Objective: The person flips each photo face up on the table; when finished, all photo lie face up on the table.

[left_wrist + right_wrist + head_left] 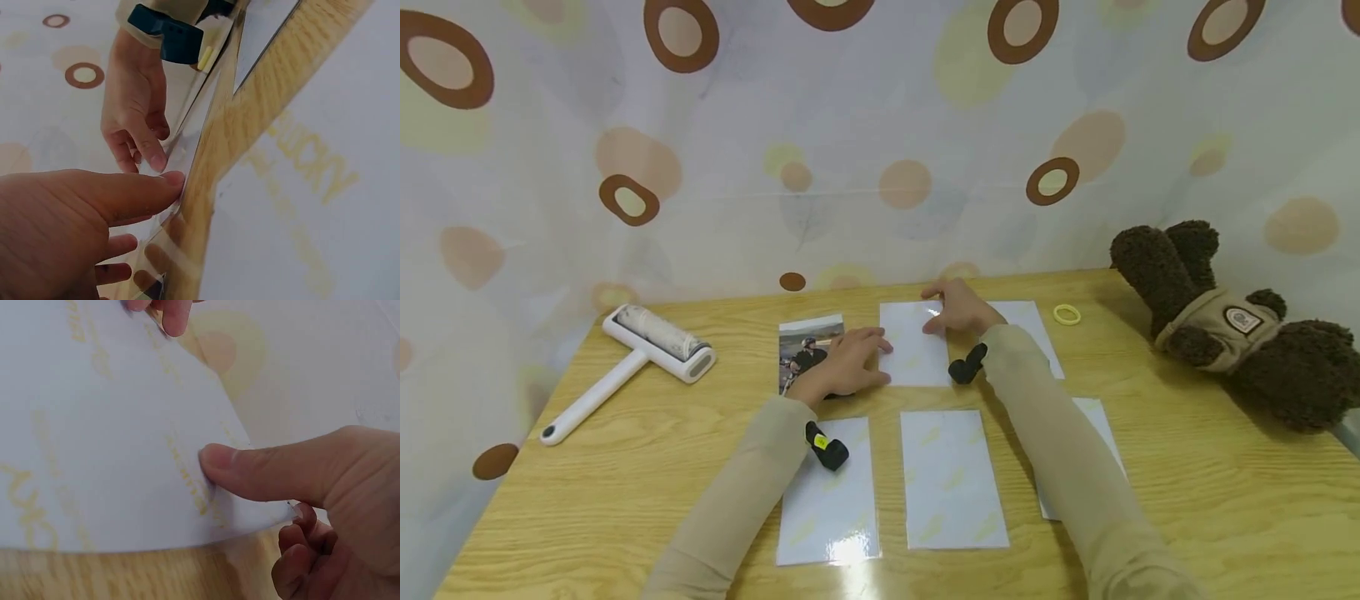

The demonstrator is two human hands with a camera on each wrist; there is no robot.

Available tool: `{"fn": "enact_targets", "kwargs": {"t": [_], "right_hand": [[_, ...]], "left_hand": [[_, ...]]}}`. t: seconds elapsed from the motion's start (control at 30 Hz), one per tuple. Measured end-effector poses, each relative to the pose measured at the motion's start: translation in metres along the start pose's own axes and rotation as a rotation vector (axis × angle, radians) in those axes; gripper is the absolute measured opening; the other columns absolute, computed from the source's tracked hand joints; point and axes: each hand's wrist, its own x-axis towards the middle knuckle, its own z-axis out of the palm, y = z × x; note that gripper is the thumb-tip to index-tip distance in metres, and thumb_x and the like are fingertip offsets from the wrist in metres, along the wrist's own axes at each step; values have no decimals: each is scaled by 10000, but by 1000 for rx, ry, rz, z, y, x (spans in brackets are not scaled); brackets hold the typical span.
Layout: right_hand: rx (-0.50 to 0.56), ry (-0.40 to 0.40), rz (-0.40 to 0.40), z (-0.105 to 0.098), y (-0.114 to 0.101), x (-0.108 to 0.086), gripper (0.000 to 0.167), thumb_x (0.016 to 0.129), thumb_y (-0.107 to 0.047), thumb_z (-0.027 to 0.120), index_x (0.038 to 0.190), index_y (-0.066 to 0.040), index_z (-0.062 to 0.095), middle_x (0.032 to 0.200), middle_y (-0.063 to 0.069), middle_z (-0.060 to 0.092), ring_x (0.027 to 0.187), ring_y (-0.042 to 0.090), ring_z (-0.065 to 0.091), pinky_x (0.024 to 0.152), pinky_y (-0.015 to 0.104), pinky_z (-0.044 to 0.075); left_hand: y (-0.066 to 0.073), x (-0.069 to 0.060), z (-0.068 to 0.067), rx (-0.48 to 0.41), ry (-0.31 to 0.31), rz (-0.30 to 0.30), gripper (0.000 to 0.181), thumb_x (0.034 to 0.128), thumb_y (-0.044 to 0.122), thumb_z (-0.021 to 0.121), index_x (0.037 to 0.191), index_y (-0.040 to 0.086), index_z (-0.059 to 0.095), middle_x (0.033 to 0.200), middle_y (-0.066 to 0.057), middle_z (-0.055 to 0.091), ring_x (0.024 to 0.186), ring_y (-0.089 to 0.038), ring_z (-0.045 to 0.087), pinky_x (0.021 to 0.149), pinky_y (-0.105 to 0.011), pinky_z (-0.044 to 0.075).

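White sheet (915, 354) right of the photo (805, 354) sits pinched in the right hand (964, 310); left hand (850, 364) touches its edge, grip unclear; light, even support should avoid creasing.

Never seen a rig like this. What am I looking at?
No robot: each grip is a person's bare hand, the left grip and the right grip. Small black cameras sit on both wrists. The wide picture comes from a head-worn camera looking forward and down; the two close-ups come from the wrists. On the light wood-grain table lie five white rectangular sheets, a colour photo, a white plastic-handled roller, a thin yellow ring and a dark-brown plush toy in tan clothing. The right grip pinches a corner of the upper-middle white sheet, thumb on top. The left grip touches that sheet's left edge; whether it pinches isn't clear.
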Motion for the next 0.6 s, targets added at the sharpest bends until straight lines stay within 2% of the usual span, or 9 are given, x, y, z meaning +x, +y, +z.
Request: {"fn": "enact_targets", "kwargs": {"t": [0.17,0.23,0.3,0.37,0.47,0.53,0.6], "right_hand": [[12,52,1,-2,-5,0,475,785,-49,767,1216,57,598,1242,222,540,1122,332,457,1012,455,379],[26,70,-23,-4,-8,-1,447,795,-39,752,1198,66,589,1221,232,519,1115,346,434,993,466,375],[46,82,-42,-5,-9,-2,425,800,-30,741,1182,66,584,1218,234,502,1123,350,418,977,466,376],[73,93,-58,-5,-8,-2,418,806,-28,734,1182,64,578,1217,230,492,1128,346,408,956,458,385],[129,104,-66,-6,-7,-3,430,810,-26,728,1199,65,568,1246,229,486,1140,343,402,947,455,393],[158,108,-71,-6,-7,-4,466,818,-30,724,1238,67,547,1297,242,458,1158,354,403,953,465,403],[172,110,-53,-5,-8,-6,511,829,-57,726,1283,48,515,1341,251,390,1164,352,396,945,468,409]], "left_hand": [[2,1,1,-50,82,-116,860,813,360,765,1474,54,308,1533,-206,221,1410,-401,161,1114,-607,98],[3,1,2,-117,129,-172,990,767,354,807,1501,39,222,1498,-213,278,1393,-400,177,1118,-599,128],[3,1,2,-208,166,-214,1037,746,312,829,1508,30,185,1448,-204,370,1376,-389,221,1121,-572,198],[4,2,3,-302,211,-226,1012,743,232,833,1497,3,196,1364,-189,479,1330,-371,326,1092,-529,303],[3,2,5,-440,266,-208,891,757,83,801,1465,-22,271,1200,-164,564,1136,-312,504,957,-437,452],[3,3,6,-505,290,-185,796,764,15,771,1433,-25,343,1114,-143,572,989,-258,554,864,-369,488],[3,4,5,-594,299,-177,721,780,-23,744,1412,-1,400,1070,-123,560,910,-216,550,797,-316,491]]}}
